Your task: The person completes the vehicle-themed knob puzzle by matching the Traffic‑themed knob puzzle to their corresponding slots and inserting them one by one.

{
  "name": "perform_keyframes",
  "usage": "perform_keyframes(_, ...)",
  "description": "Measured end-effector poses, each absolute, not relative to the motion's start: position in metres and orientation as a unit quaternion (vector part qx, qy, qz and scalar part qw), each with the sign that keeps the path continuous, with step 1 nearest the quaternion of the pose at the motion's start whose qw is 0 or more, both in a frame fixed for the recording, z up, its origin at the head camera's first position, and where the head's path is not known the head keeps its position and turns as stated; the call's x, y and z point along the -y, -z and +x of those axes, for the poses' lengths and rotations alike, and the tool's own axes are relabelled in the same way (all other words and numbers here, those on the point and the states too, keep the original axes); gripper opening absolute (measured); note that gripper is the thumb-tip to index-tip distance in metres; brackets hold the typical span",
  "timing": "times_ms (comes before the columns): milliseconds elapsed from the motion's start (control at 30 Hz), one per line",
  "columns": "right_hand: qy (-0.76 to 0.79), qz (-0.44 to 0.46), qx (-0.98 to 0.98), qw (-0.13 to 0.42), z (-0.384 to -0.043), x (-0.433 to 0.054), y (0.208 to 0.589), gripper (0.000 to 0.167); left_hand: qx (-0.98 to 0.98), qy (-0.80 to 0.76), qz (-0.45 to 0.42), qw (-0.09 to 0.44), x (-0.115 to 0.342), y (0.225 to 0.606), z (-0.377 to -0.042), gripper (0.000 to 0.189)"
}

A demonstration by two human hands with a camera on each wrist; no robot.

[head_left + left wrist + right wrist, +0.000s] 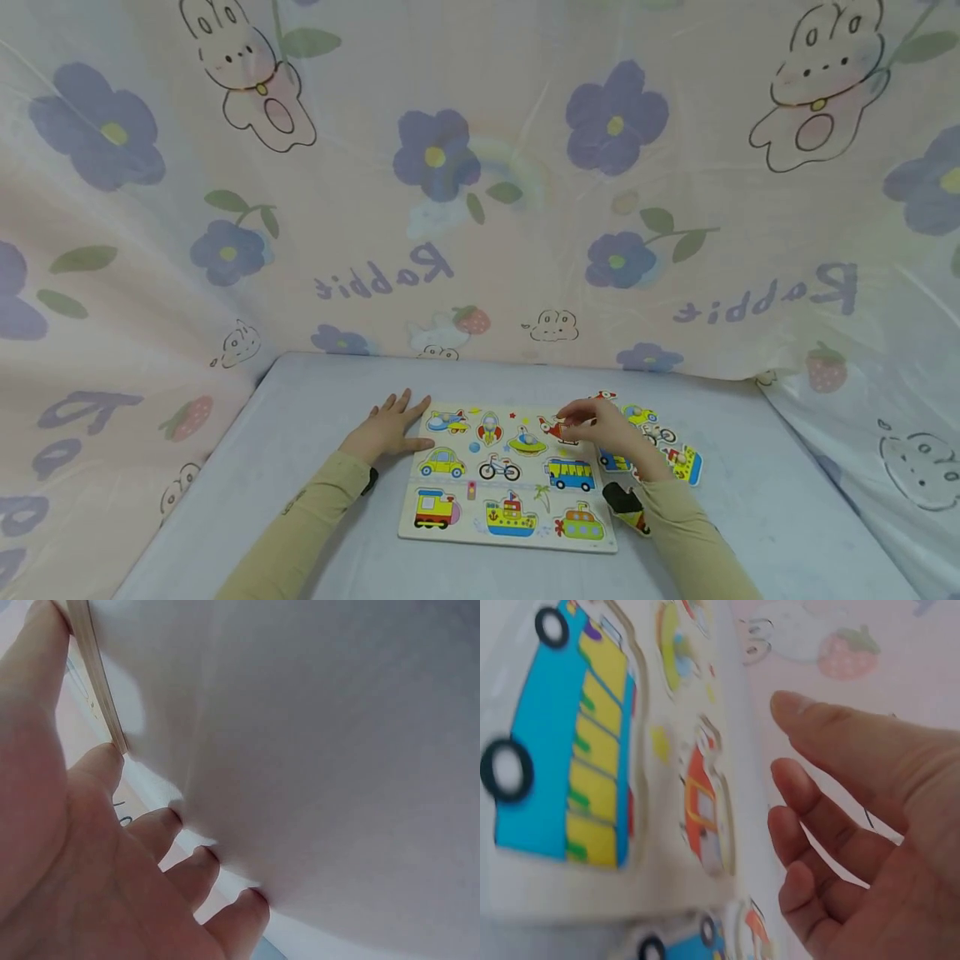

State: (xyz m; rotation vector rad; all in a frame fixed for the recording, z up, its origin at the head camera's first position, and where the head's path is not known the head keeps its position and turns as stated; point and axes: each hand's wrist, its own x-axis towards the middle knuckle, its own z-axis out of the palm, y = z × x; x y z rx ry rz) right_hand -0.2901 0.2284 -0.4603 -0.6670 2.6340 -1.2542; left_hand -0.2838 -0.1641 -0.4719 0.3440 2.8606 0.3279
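A puzzle board (408,521) with vehicle pictures lies on the table. My left hand (382,429) is spread at its upper left corner; the thumb and index finger touch the board's edge (101,682) in the left wrist view, and the other fingertips rest on the cloth. Above the upper right of the board hovers my right hand (603,425), near the red helicopter (551,427). In the right wrist view its fingers (832,817) are loosely bent, apart from the thumb, with nothing between them. The blue and yellow bus (562,750) sits just below the helicopter's place.
Several loose pieces lie right of the board, including a ship (686,465), a bicycle (660,434), a yellow car (639,414) and a bus (615,460), partly behind my right hand. A patterned curtain (525,233) hangs behind the white tabletop (330,379) and at its sides.
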Motion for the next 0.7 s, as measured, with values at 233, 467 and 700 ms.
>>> perform_keyframes(233,0.414,-0.196,-0.887,0.055,-0.289,-0.246,0.454,0.03,-0.98,-0.11,0.125,0.111,0.166,0.475,-0.287,0.087)
perform_keyframes(467,0.408,-0.201,-0.89,0.037,-0.29,-0.261,0.453,0.034,-0.98,-0.11,0.123,0.111,0.167,0.478,-0.289,0.089)
perform_keyframes(700,0.398,-0.176,-0.899,0.04,-0.289,-0.272,0.446,0.035,-0.98,-0.109,0.117,0.115,0.165,0.478,-0.287,0.089)
